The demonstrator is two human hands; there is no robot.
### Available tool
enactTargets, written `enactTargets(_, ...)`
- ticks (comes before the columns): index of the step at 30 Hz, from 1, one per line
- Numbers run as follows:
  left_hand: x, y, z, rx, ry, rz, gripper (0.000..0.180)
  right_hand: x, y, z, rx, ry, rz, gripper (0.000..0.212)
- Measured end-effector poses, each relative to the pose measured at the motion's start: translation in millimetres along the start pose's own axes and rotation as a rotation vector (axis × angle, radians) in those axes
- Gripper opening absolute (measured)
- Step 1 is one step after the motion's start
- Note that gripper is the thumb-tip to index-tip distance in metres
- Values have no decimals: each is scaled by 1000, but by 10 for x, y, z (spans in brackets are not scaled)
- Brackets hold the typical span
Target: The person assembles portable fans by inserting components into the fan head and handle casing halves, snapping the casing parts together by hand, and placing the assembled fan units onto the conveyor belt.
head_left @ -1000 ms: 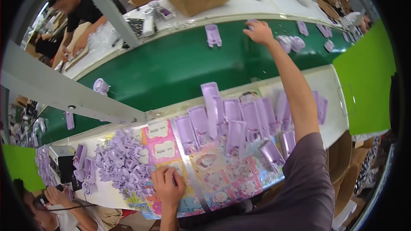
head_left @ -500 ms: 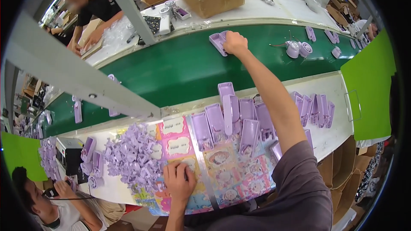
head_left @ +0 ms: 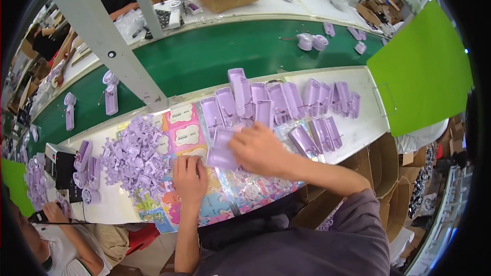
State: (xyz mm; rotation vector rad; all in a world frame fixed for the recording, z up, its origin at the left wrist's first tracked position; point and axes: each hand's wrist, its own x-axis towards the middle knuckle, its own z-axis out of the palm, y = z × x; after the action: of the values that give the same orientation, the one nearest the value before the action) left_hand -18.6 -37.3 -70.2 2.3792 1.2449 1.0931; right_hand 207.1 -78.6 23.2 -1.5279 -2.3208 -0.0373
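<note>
My right hand (head_left: 260, 149) is closed on an open, tray-like purple plastic housing (head_left: 221, 149), holding it above the colourful printed mat (head_left: 185, 136). Its fingertips are smeared by motion. My left hand (head_left: 190, 179) lies on the mat just left of that housing, fingers curled in; whatever they may hold is hidden. Beside it spreads a heap of small purple plastic parts (head_left: 135, 156). Several more long purple housings (head_left: 225, 101) stand in a row behind my right hand, some with thin wires.
A green conveyor belt (head_left: 204, 51) runs behind the white bench, carrying purple fan-like units (head_left: 111, 92). A metal post (head_left: 105, 46) rises at the bench's back edge. Green panel (head_left: 424, 76) at right; cardboard boxes (head_left: 383, 163) below it. A co-worker (head_left: 66, 235) sits at lower left.
My right hand has come back from over the belt to the mat, bringing a purple housing with it. My left hand stays by the small parts. The whole view has shifted.
</note>
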Motion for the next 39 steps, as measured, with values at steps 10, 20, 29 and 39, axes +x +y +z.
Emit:
enactTargets(10, -36, 21, -11, 76, -16, 54, 11, -248, 232, -15, 3, 254, -6, 22)
enactTargets(20, 38, 108, -21, 138, -29, 30, 17, 421, 3575, -334, -588, 144, 627, 44)
enactTargets(29, 15, 79, -15, 135, -60, -5, 23, 402, 3915, -55, -403, 6, 904, 62)
enactTargets(39, -80, 321, -367, -366, 219, -99, 44, 549, 1127, -687, 513, 279, 235, 69)
